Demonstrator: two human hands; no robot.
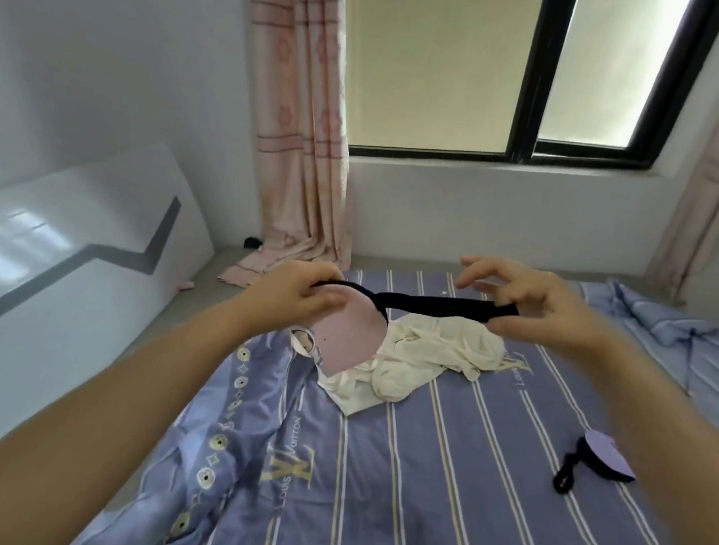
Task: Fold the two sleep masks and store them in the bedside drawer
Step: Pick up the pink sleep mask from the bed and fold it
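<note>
Both hands are raised above the bed [439, 477], holding 1 sleep mask between them. The left hand [298, 297] pinches the pink mask [349, 341] at its top edge, so the pink pad hangs down below the fingers. The right hand [534, 306] pinches the far end of the mask's black strap [442, 304] between thumb and forefinger, the other fingers spread loosely above it; the strap runs nearly level and taut from one hand to the other. The purple mask [605, 456], the 2nd one, lies on the striped blue cover near the right forearm, its black strap curled beside it. A crumpled white garment [419, 361] sits on the bed just under the held mask. A pink curtain [300, 135] hangs by the window [539, 74] beyond. No drawer is in view
</note>
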